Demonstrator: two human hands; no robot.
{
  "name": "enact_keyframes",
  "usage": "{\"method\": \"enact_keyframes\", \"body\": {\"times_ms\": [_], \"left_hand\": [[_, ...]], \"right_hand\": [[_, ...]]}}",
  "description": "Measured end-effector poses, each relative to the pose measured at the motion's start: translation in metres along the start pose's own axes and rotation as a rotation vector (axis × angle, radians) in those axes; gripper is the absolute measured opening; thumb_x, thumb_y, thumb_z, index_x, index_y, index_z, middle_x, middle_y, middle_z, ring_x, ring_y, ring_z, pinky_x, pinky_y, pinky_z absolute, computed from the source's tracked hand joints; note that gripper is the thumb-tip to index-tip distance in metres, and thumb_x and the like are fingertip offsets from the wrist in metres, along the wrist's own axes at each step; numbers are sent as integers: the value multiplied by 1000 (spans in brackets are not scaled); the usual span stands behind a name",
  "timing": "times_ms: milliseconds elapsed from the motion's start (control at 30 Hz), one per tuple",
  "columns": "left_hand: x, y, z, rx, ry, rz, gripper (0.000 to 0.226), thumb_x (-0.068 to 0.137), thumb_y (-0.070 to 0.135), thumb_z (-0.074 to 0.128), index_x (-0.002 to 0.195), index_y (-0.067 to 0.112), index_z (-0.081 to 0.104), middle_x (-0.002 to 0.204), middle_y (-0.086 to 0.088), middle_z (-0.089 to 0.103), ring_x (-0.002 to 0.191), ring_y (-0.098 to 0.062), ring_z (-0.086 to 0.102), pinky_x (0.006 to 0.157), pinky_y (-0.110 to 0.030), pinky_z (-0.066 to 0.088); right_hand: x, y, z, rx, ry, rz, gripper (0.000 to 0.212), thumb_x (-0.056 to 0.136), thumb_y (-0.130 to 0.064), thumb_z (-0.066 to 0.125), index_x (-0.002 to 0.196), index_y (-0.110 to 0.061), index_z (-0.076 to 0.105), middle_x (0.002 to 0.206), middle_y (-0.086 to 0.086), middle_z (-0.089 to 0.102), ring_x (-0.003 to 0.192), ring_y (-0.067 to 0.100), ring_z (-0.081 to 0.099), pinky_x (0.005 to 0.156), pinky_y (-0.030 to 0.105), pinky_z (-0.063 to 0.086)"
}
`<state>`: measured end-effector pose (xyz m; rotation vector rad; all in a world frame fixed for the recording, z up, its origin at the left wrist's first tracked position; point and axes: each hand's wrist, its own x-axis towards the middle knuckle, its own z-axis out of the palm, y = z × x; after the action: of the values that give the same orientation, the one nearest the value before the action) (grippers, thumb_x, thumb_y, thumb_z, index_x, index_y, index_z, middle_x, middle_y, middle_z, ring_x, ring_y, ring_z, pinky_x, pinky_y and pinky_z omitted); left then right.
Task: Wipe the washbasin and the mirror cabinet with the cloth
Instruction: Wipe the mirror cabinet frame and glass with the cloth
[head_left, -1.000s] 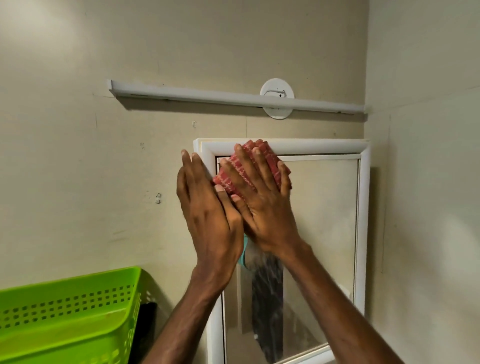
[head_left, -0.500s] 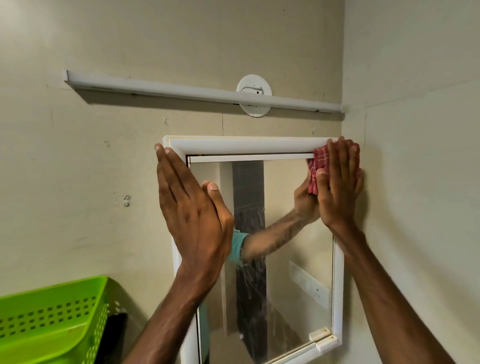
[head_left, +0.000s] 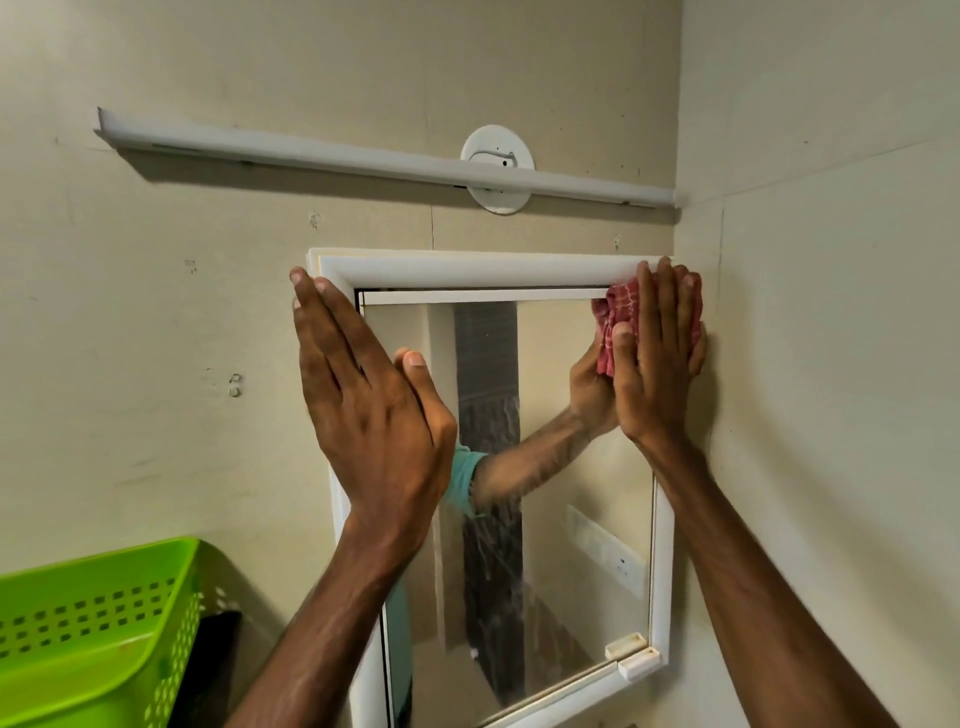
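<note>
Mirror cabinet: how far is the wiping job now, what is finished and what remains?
Done: the upper glass looks clear. In hand: the right hand presses the cloth flat at the top right corner of the mirror cabinet, while the left hand rests flat on its left frame. Left: the lower glass looks streaky, and the washbasin is out of view.

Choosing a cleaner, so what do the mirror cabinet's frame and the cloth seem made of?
Cabinet frame: probably white plastic, smooth, slightly glossy, with rounded moulded edges. Cloth: likely woven cotton, red with pale checks, matte and crumpled under the right hand.
</note>
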<state>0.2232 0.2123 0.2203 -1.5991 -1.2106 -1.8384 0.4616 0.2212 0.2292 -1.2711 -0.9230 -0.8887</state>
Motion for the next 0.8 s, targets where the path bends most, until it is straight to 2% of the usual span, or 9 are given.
{"method": "enact_keyframes", "body": {"times_ms": [133,233,367,500,700,800], "left_hand": [[-1,0,-1,-39,7,5,79,99,18,50,160,-4,5,170,-18,2,159,-25,4,126,-42,20],[-2,0,-1,-77,12,3,78,99,17,49,160,-4,5,170,-17,2,160,-24,4,126,-43,20],[-2,-2,-2,-149,17,11,78,97,13,51,160,-3,7,170,-16,4,159,-24,5,127,-43,20],[-1,-8,-5,-293,23,43,73,97,4,50,159,-4,13,170,-17,10,159,-24,9,128,-44,18],[0,-22,-13,-562,-37,55,63,102,4,41,160,1,18,170,-10,14,159,-19,11,128,-46,17],[1,-26,-17,-647,-47,36,59,104,6,37,160,3,20,170,-8,16,158,-17,14,128,-46,19]], "right_hand": [[-32,46,1,-105,-89,-36,62,107,-40,24,166,-25,20,175,-1,13,163,20,6,127,60,13],[-62,60,-3,-99,-110,15,63,107,-39,24,166,-21,20,175,0,13,163,19,4,129,58,11],[-67,55,-2,-95,-113,49,62,107,-39,23,167,-23,18,175,-3,12,163,18,3,129,58,12],[-64,35,7,-70,-94,86,63,107,-41,18,167,-22,16,175,0,12,163,21,4,127,62,13],[-83,-33,16,-30,-103,-19,63,107,-41,21,167,-21,15,175,1,9,163,23,5,126,63,14],[-102,-72,16,-8,-108,-70,62,108,-43,21,165,-21,18,175,3,13,162,25,9,125,64,14]]}}
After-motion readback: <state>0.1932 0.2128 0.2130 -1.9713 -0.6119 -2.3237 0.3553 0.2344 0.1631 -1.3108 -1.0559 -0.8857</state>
